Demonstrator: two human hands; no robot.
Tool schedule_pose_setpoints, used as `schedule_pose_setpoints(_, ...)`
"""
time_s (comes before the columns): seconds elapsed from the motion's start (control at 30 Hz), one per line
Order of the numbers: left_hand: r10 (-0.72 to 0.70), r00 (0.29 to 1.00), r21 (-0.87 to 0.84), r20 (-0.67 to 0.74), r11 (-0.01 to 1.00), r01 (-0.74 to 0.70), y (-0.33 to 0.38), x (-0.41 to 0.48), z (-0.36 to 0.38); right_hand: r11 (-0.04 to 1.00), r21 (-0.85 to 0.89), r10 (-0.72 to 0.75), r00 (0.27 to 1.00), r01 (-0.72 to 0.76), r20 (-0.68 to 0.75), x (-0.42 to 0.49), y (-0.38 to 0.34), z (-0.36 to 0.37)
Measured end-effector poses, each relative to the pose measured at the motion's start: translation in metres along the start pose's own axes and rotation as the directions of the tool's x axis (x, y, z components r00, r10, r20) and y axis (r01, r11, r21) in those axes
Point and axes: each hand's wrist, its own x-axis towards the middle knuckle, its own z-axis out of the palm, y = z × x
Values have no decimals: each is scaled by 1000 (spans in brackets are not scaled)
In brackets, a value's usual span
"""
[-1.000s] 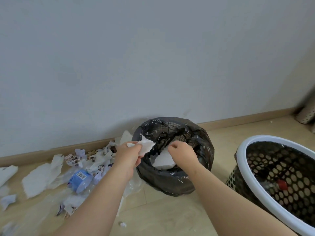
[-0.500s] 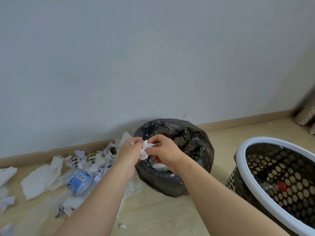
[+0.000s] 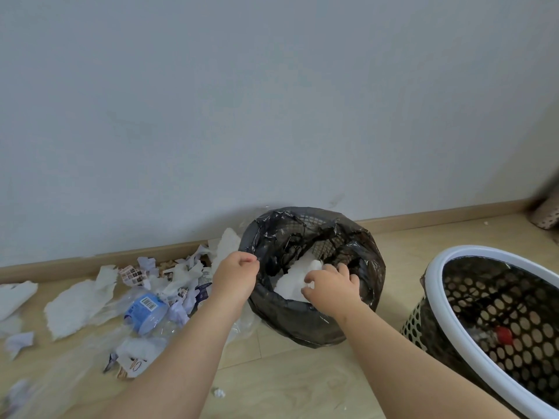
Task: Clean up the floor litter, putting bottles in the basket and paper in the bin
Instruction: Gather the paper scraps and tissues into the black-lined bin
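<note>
Paper scraps (image 3: 78,306) and a crushed bottle (image 3: 145,313) lie on the floor at left. Your left hand (image 3: 234,278) curls at the bin (image 3: 302,325) rim, its grip unclear. Your right hand (image 3: 331,287) clutches white paper (image 3: 293,282) inside the bin. The basket (image 3: 435,279) stands at right.

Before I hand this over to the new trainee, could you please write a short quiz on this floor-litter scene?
1. Where does the clear plastic bottle with the blue label lie?
2. What shows inside the round mesh bin lined with a black plastic bag? A. white paper B. a bottle C. a shoe
3. True or false: the perforated basket with the white rim stands left of the bin.
Key: 1. On the wooden floor, among paper scraps, left of the bin. 2. A. 3. False.
</note>
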Motion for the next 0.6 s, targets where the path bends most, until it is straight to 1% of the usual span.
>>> schedule_pose_setpoints(0.03,14,1000,13,-10,1000,-14,-1,0,0,1000,7,-4,1000,4,20,0,-2,0)
schedule_pose_setpoints(0.17,52,998,36,-20,998,-52,-5,1,1,996,80,-28,1000,29,-6,0,-12,-8)
schedule_pose_setpoints(0.33,27,1000,38,-3,999,-27,-6,0,-5,971,204,-107,989,126,-101,-1,-31,-16)
schedule_pose_setpoints(0.43,25,1000,59,19,998,-26,-10,2,-21,923,322,-169,974,209,-148,-4,-50,-25)
schedule_pose_setpoints(0.53,-1,1000,164,16,987,-2,-24,5,-44,850,428,-249,951,306,-185,-13,-76,-30)
schedule_pose_setpoints(0.6,-9,1000,190,0,982,9,-34,6,-58,799,474,-293,927,371,-233,-18,-94,-29)
